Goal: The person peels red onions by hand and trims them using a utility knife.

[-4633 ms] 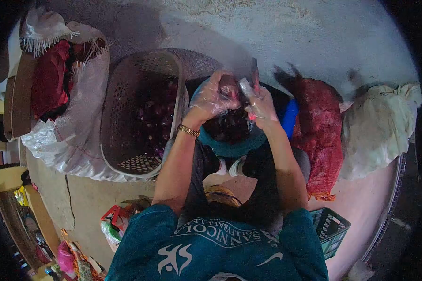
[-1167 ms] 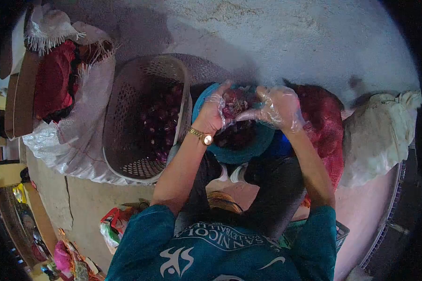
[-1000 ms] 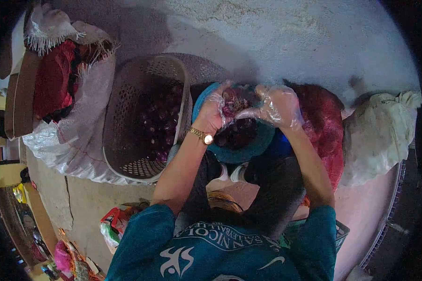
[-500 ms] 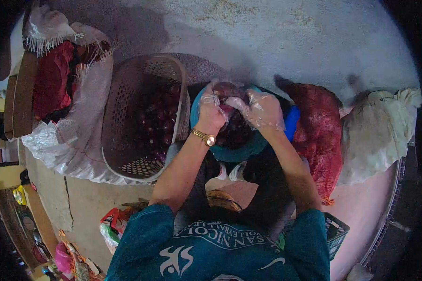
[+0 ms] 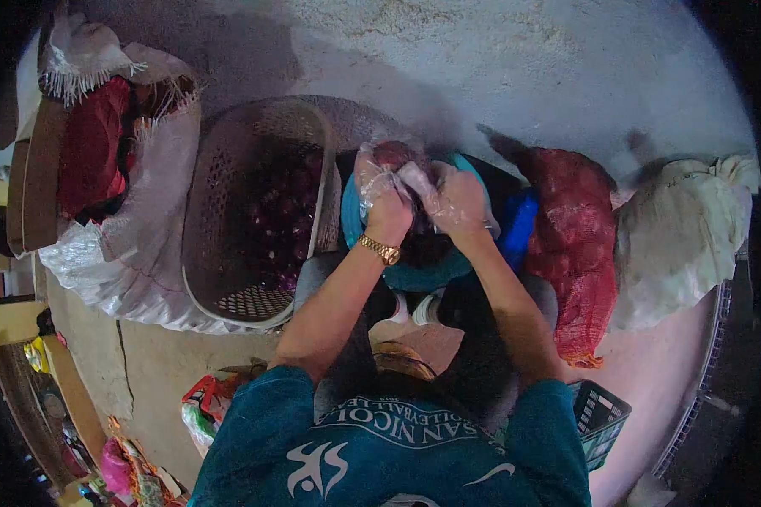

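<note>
Over a teal basin (image 5: 435,277), both of my hands meet at a clear plastic bag (image 5: 392,155) with something reddish inside, which looks like red onions. My left hand (image 5: 389,211), with a gold watch (image 5: 380,251) at the wrist, is closed on the bag's left side. My right hand (image 5: 462,201) is closed with bunched clear plastic between its fingers. Clear film also covers parts of both hands; I cannot tell whether it is gloves or bag. Dark contents fill the basin below, mostly hidden by my hands.
To the left stands a tall perforated basket (image 5: 196,228) of red onions (image 5: 283,211), beside a white woven sack (image 5: 135,270). A red mesh sack (image 5: 575,245) and a pale sack (image 5: 681,237) lean on the wall at right. A dark green crate (image 5: 602,422) sits lower right.
My right hand has moved left and slightly inward, closing nearer to my left hand. My left hand has shifted slightly right, and its wrist has turned.
</note>
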`<move>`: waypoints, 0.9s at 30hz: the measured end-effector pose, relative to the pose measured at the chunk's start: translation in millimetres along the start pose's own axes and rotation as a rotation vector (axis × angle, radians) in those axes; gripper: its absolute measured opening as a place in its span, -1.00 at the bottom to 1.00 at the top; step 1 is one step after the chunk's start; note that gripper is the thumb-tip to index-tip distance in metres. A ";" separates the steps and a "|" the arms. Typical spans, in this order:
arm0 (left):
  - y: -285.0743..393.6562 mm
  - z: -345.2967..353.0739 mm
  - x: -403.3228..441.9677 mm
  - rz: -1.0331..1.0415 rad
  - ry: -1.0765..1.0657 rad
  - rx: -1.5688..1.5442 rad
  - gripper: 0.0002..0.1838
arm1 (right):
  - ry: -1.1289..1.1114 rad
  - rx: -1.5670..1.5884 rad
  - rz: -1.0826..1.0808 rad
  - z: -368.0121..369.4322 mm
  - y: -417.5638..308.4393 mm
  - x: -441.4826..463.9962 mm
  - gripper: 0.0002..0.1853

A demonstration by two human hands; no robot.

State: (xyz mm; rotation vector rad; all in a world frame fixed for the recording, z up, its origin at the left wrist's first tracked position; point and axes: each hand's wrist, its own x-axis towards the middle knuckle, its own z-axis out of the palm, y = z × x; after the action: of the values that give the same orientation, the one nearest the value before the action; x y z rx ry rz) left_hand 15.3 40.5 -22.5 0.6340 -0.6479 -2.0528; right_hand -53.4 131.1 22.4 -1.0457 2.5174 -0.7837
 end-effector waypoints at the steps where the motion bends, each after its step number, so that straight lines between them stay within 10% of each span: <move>1: -3.9 -2.4 0.6 -0.004 -0.002 -0.001 -0.65 | 0.031 0.023 0.001 6.4 4.9 0.6 -0.12; 7: 33.6 10.6 1.2 -0.568 -0.039 -0.189 -0.70 | 0.111 -0.047 -0.059 -5.0 18.9 4.8 -0.17; 23: 8.9 -4.7 6.2 -0.117 -0.027 0.054 -0.64 | 0.147 0.136 -0.063 15.0 15.0 5.3 -0.29; 25: 18.9 -12.3 13.0 -0.583 -0.205 -0.230 -0.61 | 0.111 0.045 -0.088 -9.9 10.3 2.3 -0.31; 27: 13.3 -12.2 16.2 -0.588 -0.146 -0.239 -0.62 | 0.081 -0.126 -0.124 -14.8 9.1 -0.1 -0.20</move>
State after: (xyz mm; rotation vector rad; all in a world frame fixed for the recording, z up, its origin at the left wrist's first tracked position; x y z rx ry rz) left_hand 23.0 17.8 -25.9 0.5814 -0.3029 -2.6924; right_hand -65.3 141.9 29.0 -1.2453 2.6197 -0.7218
